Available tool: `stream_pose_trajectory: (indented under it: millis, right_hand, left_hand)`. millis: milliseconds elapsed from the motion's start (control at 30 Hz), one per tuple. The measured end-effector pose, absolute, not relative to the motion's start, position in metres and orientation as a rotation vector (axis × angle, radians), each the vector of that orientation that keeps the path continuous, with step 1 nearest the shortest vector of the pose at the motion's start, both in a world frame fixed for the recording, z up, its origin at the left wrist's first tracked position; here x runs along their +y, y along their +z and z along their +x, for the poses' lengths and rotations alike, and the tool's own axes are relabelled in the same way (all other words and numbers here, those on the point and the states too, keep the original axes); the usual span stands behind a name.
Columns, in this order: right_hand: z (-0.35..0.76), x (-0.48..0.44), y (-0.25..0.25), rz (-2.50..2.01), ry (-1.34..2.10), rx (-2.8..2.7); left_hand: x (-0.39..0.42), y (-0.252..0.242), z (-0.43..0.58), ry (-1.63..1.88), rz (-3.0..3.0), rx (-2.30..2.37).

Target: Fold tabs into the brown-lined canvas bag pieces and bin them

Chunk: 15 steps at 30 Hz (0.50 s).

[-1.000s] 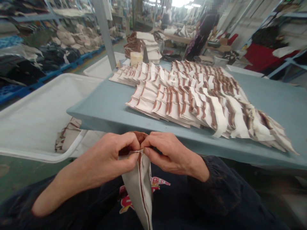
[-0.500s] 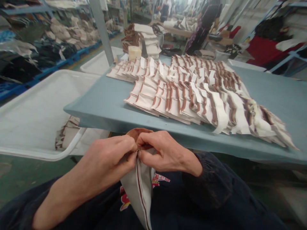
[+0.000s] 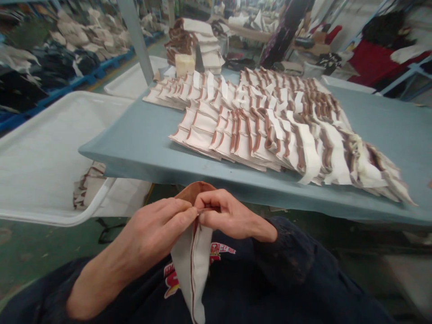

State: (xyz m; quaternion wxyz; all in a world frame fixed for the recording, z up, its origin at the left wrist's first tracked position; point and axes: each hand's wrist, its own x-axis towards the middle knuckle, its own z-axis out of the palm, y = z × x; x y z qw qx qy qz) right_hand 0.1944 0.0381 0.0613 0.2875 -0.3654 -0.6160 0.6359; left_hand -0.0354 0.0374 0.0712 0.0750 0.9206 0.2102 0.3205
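Observation:
A cream fabric piece [image 3: 191, 265] with brown lining and a dark reddish-brown seam hangs in front of my body, its lower end tapering downward. My left hand [image 3: 162, 229] pinches its upper edge from the left, thumb and fingers pressed together. From the right, my right hand [image 3: 226, 213] is closed on the same edge, its fingertips almost touching those of the left. Behind the hands the brown lining [image 3: 195, 190] stands up in a curve. Whatever lies between the fingertips is too small to make out.
Beyond my hands, a blue-covered table [image 3: 135, 148] bears rows of stacked cream and brown pieces [image 3: 236, 135] with white strips. A white bin [image 3: 87, 112] stands at left beside a metal post [image 3: 137, 40]. Farther back are folded stacks [image 3: 205, 42] and a person [image 3: 285, 31].
My left fingers have flattened and straightened over the edge, and the right hand's grip has shifted slightly. The view has moved a little, so the table appears slightly higher and farther left.

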Motion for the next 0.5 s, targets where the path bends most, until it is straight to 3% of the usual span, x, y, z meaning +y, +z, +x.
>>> stream_pose_trajectory:
  millis: [500]
  right_hand:
    - [0.196, 0.031, 0.059, -0.964, 1.757, -1.554]
  left_hand:
    - [0.031, 0.049, -0.049, 0.886, 2.706, 0.643]
